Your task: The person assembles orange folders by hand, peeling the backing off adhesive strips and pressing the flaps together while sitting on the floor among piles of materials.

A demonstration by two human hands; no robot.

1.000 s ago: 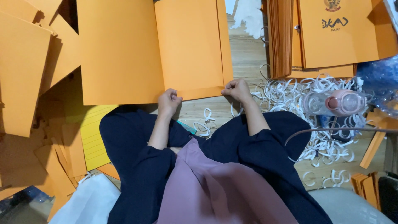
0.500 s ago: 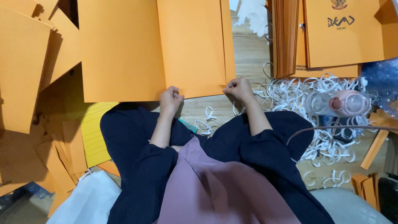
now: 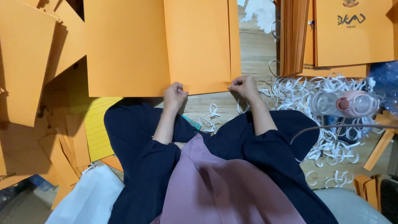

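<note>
Here, seen from overhead: large orange card sheet [image 3: 166,45] spread flat on the wooden floor [image 3: 257,54], directly ahead of a seated worker's knees. Long axis running left to right across the view; near edge lying against both hands, far edge cut off by the top of the picture. Left hand [image 3: 175,95] curled shut and pinching that near edge around its middle, just under a vertical fold line. Right hand [image 3: 244,86] likewise closed in a pinch on the lower right corner, where a narrow flap ends. Both hands equally close to the sheet, touching it, the right at the corner and the left further in. Around: more orange sheets [image 3: 29,62] heaped at left, a stack of folded orange card [image 3: 352,33] at upper right, curls of white paper strip [image 3: 306,89] scattered right, a clear bottle with pink cap [image 3: 346,103] lying among them.
</note>
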